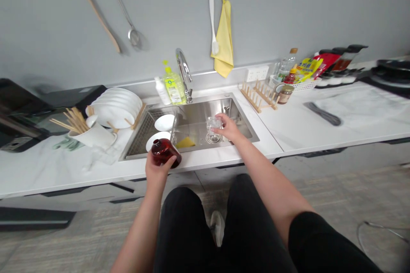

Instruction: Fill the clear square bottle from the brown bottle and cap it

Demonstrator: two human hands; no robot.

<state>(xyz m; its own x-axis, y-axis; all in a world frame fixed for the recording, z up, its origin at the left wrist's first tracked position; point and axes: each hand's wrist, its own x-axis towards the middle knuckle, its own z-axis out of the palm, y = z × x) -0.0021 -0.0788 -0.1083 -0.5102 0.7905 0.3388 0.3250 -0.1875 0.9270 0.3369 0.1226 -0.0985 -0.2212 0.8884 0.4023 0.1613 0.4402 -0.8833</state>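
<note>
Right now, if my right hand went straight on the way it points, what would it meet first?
Your right hand, holding the clear glass, would probably meet the sink's steel back wall first. If it's travelling above the rim, the faucet base seems likelier; depth is unclear.

From where I stand, the right hand (229, 128) holds a clear glass (214, 124) at three o'clock in the steel sink (205, 99), and the left hand (156, 168) grips a dark red bottle (165, 152) at seven o'clock, by the front rim
</note>
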